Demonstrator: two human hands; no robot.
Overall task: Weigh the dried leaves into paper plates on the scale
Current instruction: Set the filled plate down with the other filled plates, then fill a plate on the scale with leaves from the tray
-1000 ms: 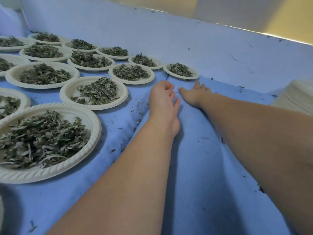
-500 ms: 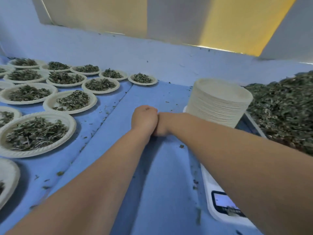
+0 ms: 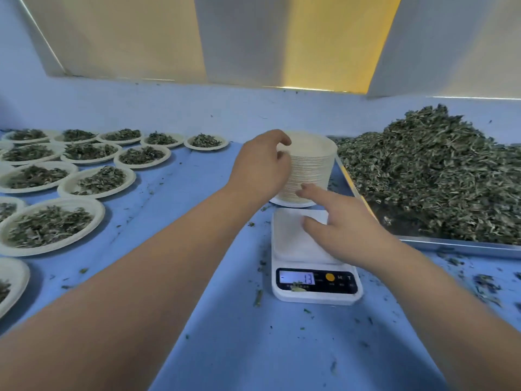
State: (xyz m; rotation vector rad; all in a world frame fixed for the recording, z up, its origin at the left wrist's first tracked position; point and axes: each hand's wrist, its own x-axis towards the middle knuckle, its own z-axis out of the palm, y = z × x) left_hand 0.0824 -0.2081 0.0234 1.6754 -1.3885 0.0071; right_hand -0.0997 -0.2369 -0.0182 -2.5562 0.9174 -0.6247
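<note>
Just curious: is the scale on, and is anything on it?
On: the scale shows lit digits. No plate or leaves on it; only the right hand is over it.

Left hand (image 3: 260, 165) grips plate stack (image 3: 310, 167); right hand (image 3: 342, 232) above scale (image 3: 293, 246).

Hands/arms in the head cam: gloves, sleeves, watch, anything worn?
Nothing worn that shows. The left hand and right hand are bare, with no gloves, and no rings are visible on the fingers. Both forearms are uncovered up to the frame edge: no sleeves, watch, bracelet or wristband in view. Anything above the elbows is out of frame.
</note>
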